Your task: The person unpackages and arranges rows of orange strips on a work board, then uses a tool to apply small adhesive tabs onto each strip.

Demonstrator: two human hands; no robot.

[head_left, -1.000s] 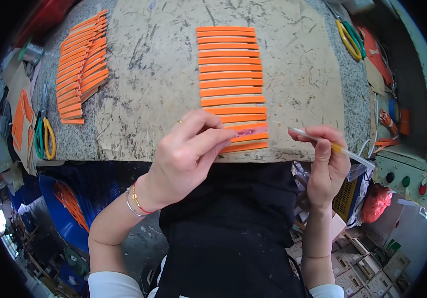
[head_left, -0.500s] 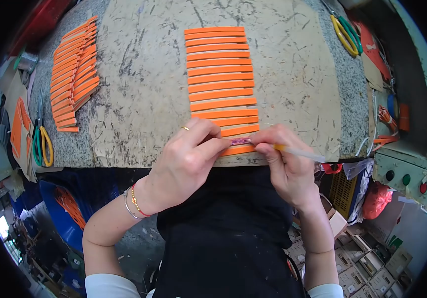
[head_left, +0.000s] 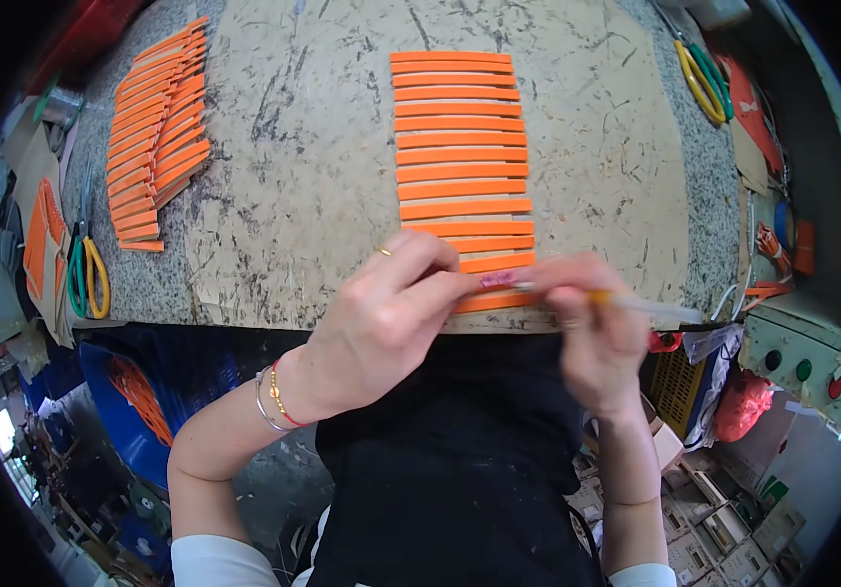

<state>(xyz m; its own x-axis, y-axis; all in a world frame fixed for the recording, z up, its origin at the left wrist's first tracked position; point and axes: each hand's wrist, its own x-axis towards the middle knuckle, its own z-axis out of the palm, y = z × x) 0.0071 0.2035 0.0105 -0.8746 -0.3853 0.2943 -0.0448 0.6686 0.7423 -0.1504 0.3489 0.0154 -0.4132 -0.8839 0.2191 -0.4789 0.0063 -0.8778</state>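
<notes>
My left hand [head_left: 381, 318] pinches the left end of a narrow strip [head_left: 497, 279] whose upturned face shows pink-purple marks. In my right hand [head_left: 601, 318], blurred by motion, is a slim pen-like tool [head_left: 660, 309] with a pale shaft and a yellow part. Its tip end lies at the strip's right end; whether they touch I cannot tell. Just beyond my fingers, a column of orange strips [head_left: 461, 170] lies side by side on the board. One more orange strip [head_left: 494, 301] shows under my hands at the table edge.
A worn, stained board [head_left: 303, 147] covers the speckled table. More orange strips [head_left: 158, 137] lie overlapped at left. Green-and-yellow-handled scissors [head_left: 94, 279] rest at the left edge, another pair of scissors [head_left: 702, 83] at far right. A blue bin [head_left: 112, 421] stands below left; a control box [head_left: 802, 364] is at right.
My right hand has shifted right, drawing the pen-like tool toward the strip's right end. My left hand keeps its pinch. The whole view has slid slightly.
</notes>
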